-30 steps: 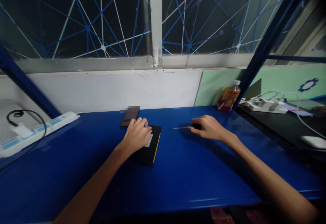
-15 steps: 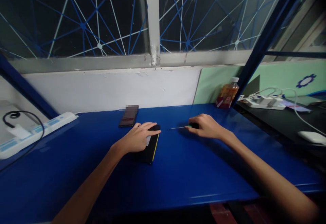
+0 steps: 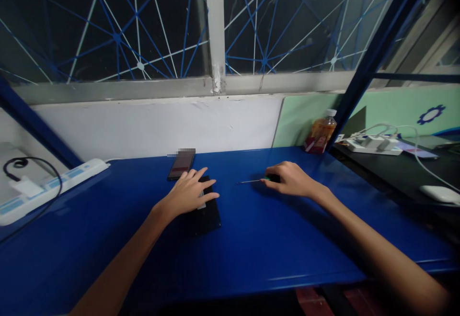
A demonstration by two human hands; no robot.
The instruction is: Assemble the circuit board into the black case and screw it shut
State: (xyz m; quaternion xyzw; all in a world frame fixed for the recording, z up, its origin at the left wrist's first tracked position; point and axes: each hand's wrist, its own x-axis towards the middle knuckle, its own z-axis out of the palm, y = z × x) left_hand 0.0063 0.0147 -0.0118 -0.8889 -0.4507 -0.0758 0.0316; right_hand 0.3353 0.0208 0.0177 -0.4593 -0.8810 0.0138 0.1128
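Note:
A flat black rectangular case [image 3: 207, 220] with a pale label lies on the blue table, partly covered by my left hand [image 3: 185, 192]. The fingers of that hand are spread over its upper part. Whether they press on it or hover just above, I cannot tell. To the right, my right hand [image 3: 287, 178] is closed round the green and black handle of a screwdriver [image 3: 249, 181]. The thin metal shaft points left toward the case, apart from it. Most of the handle is hidden in the fingers.
A dark phone [image 3: 180, 165] lies behind my left hand. On the left is a white power strip [image 3: 81, 171] with a black cable. A drink bottle [image 3: 323, 131] stands at the back right, near a blue post. Chargers and white cables lie on the black desk [image 3: 388, 172] beyond.
The black case has gone from tilted, with a yellow edge showing, to lying flat and slightly further left. My left hand has spread its fingers. The right hand and screwdriver have hardly moved.

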